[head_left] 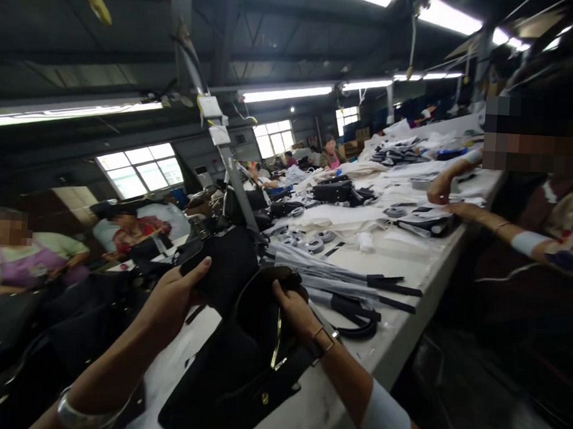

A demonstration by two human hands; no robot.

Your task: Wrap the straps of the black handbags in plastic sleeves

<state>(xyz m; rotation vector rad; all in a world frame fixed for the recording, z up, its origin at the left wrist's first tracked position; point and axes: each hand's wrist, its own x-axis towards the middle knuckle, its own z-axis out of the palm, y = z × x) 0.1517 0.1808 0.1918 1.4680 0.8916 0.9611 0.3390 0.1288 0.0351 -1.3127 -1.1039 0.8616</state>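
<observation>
A black handbag (pixel 229 360) with a gold zipper and a small gold stud is held up over the near end of the white table. On its left side my left hand (pixel 177 295) grips the raised black flap, thumb on top and fingers behind. My right hand (pixel 295 309) pinches the rim of the bag's opening, its thumb pointing inward. The bag's mouth gapes between both hands, and its dark inside is hard to make out. The fingers behind the leather are hidden.
Plastic-wrapped black straps (pixel 354 290) and grey rolls (pixel 314 241) lie on the long table (pixel 406 325). More black bags (pixel 40 342) are piled at left. A co-worker's hands (pixel 445 198) work at the right edge; other people sit at left and farther back. A metal post (pixel 237 185) rises behind the bag.
</observation>
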